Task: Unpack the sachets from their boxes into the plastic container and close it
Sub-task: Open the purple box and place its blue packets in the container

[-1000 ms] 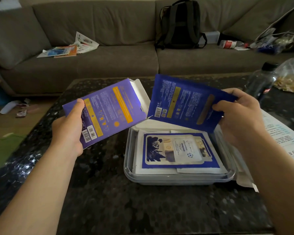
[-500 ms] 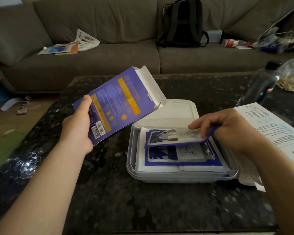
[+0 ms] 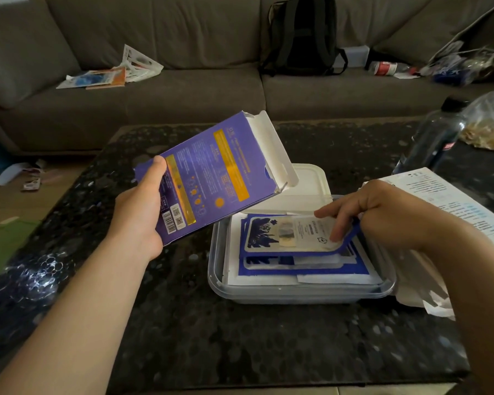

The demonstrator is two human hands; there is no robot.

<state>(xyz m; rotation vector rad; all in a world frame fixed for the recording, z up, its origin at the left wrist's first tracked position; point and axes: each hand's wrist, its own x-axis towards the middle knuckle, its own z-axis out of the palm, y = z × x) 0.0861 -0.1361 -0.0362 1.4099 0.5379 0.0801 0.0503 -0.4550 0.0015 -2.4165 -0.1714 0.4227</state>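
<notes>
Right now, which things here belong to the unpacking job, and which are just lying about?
For the job: purple box, flap open; top sachet, held over the stack; plastic container; white lid behind it.
Lying about: backpack and papers on the sofa; dark bottle; printed sheet; clear bag.

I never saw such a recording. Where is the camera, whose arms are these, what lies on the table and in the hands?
No machine: a person's bare arms, filmed by a camera worn on the head, looking down. The left hand holds an opened purple box. The right hand pinches a blue sachet over the clear plastic container, where other sachets lie. It stands on a dark table; a white lid lies behind it, a printed sheet and dark bottle to the right.
</notes>
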